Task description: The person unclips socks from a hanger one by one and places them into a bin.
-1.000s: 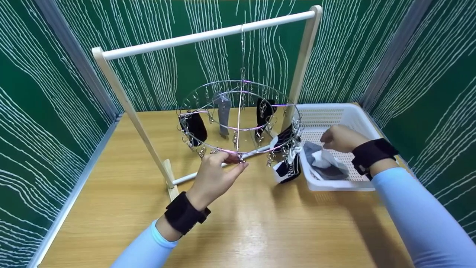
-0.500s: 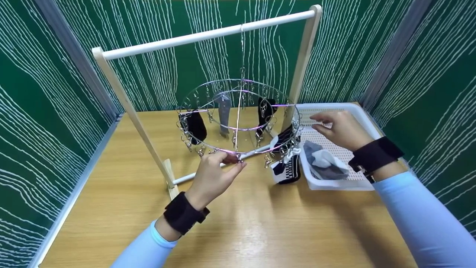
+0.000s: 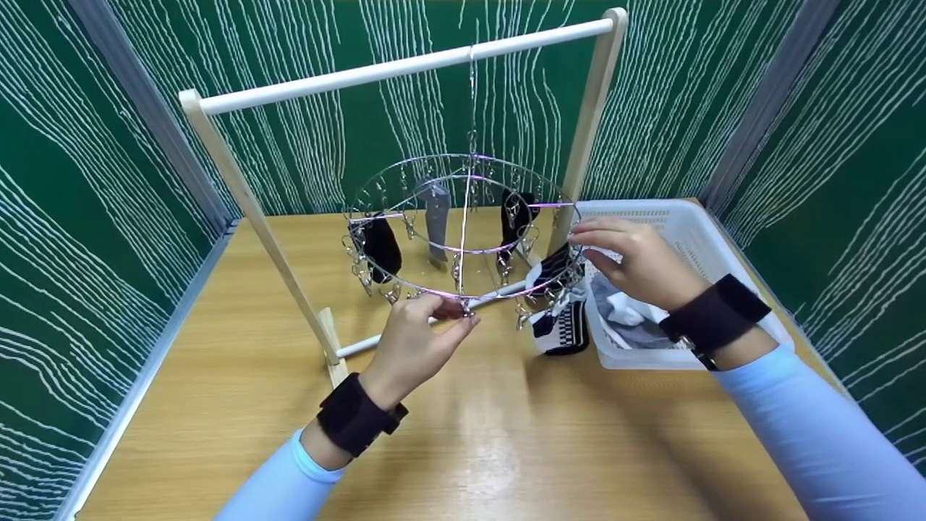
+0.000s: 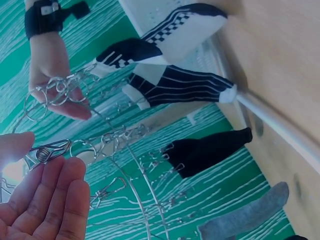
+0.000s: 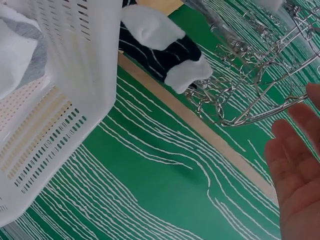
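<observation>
My left hand [image 3: 419,344] pinches a wire clip [image 4: 52,151] between thumb and fingers at the near edge of the round metal sock hanger [image 3: 499,293]. At the hanger's right side is my right hand [image 3: 636,264]; its loosely extended fingers [image 5: 290,150] lie right at the outer ring. Below that hand hangs a black-and-white checked sock [image 3: 568,329], and behind it a striped sock [image 4: 185,90]. A black sock [image 3: 380,250] hangs at the left, a grey sock [image 3: 436,221] at the back, and another black sock [image 4: 210,152] at the back right.
The hanger hangs from the white rail [image 3: 347,78] of a wooden stand. Right of it, a white perforated basket [image 3: 669,358] holds grey and white fabric [image 3: 640,318]. Green walls [image 3: 289,174] with white lines enclose the wooden table [image 3: 217,405] at the back and sides.
My right hand has moved left from over the basket to the hanger's right rim, its fingers extending. My left hand keeps its pinch on the clip, nearly still.
</observation>
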Tool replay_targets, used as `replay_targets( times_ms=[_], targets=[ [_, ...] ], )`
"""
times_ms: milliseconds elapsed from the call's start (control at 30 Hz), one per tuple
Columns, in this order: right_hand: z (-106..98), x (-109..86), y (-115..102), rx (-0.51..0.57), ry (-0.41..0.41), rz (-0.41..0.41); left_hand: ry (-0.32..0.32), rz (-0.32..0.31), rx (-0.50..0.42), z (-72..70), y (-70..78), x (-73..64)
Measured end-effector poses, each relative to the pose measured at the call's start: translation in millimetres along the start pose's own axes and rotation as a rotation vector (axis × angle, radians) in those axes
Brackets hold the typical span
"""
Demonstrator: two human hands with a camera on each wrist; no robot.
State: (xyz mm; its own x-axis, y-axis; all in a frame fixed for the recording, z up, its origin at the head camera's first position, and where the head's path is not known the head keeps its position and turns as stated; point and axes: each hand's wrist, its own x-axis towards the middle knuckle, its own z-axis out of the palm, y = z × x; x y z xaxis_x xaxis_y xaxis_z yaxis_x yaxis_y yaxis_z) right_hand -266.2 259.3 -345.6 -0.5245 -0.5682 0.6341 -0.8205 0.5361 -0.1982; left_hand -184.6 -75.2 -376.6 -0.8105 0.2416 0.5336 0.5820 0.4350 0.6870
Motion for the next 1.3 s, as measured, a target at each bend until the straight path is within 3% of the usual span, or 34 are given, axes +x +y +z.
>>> replay_targets(
  times_ms=[300,433,667,967,1100,1300],
  targets=[
    [2,-4.7,2,0.052,-0.015,-0.045,-0.001,0.002,0.023,-2.1,5.7,-1.4],
    [1,-4.1,3,0.078,0.007,-0.051,0.021,0.049,0.107,-4.1,11.1,-2.8],
    [1,-3.0,3,0.105,0.052,-0.058,0.107,0.244,0.357,-8.6,19.6,-3.3],
    [3,-1.1,3,0.102,0.029,-0.061,0.337,0.634,0.517,-7.9,33.8,0.2],
    [4,-0.3,3,0.103,0.025,-0.062,0.328,0.730,0.633,-2.1,40.1,5.1],
    [4,-0.7,0,0.093,0.030,-0.067,0.267,0.775,0.842,2.9,41.6,10.1]
  ],
)
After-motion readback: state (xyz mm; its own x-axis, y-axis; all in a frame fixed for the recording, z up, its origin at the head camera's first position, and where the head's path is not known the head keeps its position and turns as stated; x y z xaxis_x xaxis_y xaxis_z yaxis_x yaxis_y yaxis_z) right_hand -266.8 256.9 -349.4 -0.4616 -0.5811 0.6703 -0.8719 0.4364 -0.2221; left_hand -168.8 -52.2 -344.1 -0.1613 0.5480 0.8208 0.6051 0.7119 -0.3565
